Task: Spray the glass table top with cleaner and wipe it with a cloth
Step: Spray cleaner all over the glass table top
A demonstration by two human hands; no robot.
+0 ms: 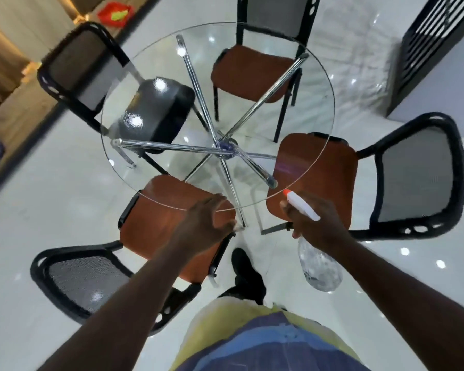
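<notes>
A round clear glass table top (300,84) on crossed chrome legs (225,149) stands in front of me. My right hand (315,223) grips a clear spray bottle (320,266) by its white head, the orange nozzle (286,192) pointing at the near rim. My left hand (208,223) hovers at the near edge of the glass, fingers loosely curved and holding nothing. No cloth is in view near my hands.
Several chairs ring the table: orange-seated ones near left (156,223), near right (332,178) and far (249,73), a black-seated one at left (158,108). The floor is glossy white tile. A red item (115,13) lies far left.
</notes>
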